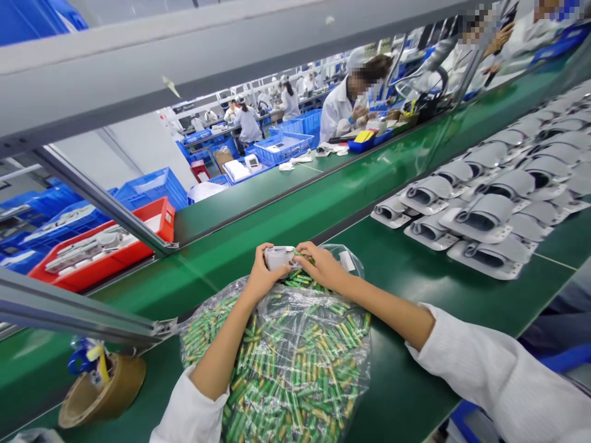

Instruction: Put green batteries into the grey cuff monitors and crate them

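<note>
fingers [271, 257] of my left hand [263, 275] are clenched around a small white plastic housing [278, 257], which sits just above the open mouth of a large clear plastic bag [357, 363]. my right hand [322, 266] is curled in against the far side of the housing, its fingertips beside a slim green cylindrical battery [302, 256], and from here i cannot tell whether it has hold of that battery or only rests there. the bag is packed with many more loose batteries and lies on the green worktop [406, 375]. the risk i see is at the bag's mouth: if the housing slipped from this small grip, it could drop among the loose batteries, and a knock to the slack plastic could spill them across the worktop. rows of pale grey moulded shells [480, 215] sit to the right, where a careless swing of my elbow could disturb them. a brown tape roll [104, 387] lies to the left, beneath a grey aluminium rail [78, 314] that could catch a raised arm.
</note>
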`<action>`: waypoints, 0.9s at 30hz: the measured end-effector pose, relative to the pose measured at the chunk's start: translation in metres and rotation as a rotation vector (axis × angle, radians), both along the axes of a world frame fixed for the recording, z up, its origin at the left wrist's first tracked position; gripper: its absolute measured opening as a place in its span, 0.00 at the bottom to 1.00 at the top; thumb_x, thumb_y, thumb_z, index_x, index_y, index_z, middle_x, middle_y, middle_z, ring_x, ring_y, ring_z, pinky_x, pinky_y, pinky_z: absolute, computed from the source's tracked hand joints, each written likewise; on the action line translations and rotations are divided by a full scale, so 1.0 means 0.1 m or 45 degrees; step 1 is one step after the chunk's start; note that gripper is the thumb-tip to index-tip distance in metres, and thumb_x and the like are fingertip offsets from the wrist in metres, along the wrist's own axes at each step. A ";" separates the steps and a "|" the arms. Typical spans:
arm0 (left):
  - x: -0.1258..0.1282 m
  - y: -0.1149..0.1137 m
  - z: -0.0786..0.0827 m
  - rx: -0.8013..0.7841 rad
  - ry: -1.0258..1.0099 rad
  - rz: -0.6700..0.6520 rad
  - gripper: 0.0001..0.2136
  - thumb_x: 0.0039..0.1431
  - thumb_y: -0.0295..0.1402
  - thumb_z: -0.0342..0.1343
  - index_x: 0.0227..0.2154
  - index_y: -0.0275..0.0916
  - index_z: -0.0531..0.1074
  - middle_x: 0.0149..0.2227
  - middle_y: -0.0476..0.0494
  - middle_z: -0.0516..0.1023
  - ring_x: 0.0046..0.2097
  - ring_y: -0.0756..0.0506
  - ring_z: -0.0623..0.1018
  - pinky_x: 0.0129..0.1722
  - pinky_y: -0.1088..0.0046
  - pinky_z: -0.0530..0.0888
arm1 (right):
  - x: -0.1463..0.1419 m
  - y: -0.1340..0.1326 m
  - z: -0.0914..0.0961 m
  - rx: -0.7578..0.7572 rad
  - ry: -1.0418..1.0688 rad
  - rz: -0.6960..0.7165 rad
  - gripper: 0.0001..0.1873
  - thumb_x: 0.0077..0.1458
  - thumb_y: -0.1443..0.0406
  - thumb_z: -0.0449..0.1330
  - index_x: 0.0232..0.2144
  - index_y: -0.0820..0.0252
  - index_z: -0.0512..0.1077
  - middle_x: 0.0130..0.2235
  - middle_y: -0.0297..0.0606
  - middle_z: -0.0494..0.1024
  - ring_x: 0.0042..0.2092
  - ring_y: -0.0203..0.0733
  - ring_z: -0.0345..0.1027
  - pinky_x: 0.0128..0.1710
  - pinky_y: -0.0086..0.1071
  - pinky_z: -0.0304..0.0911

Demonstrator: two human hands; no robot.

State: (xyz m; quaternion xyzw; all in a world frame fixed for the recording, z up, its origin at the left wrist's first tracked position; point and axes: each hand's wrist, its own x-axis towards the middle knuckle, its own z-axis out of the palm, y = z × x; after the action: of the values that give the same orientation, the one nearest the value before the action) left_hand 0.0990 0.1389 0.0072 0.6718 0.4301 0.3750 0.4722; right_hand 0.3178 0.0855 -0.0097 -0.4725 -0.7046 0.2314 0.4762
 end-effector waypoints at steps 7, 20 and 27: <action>-0.01 -0.02 0.03 -0.016 -0.018 -0.002 0.39 0.45 0.43 0.76 0.57 0.44 0.62 0.50 0.44 0.75 0.48 0.43 0.78 0.50 0.67 0.75 | -0.01 0.02 0.04 0.161 -0.034 -0.040 0.13 0.74 0.58 0.54 0.50 0.58 0.74 0.44 0.45 0.83 0.43 0.48 0.77 0.45 0.39 0.70; 0.02 0.01 -0.03 0.013 0.027 -0.024 0.38 0.48 0.44 0.76 0.58 0.45 0.62 0.51 0.44 0.74 0.47 0.44 0.77 0.49 0.68 0.76 | 0.08 0.03 -0.01 0.138 0.006 -0.176 0.07 0.68 0.60 0.62 0.45 0.56 0.75 0.39 0.39 0.80 0.38 0.44 0.74 0.43 0.36 0.70; 0.02 -0.06 0.07 0.044 0.083 -0.049 0.36 0.50 0.43 0.74 0.58 0.45 0.61 0.50 0.44 0.74 0.45 0.44 0.77 0.46 0.68 0.75 | 0.00 0.08 -0.03 0.406 -0.019 -0.140 0.12 0.74 0.61 0.56 0.50 0.55 0.79 0.45 0.44 0.83 0.45 0.47 0.78 0.47 0.41 0.75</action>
State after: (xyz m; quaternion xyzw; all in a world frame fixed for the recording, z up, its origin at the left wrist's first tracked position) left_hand 0.1009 0.1333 0.0141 0.7000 0.4257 0.3510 0.4533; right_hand 0.3178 0.0937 -0.0124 -0.4306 -0.7090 0.0867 0.5517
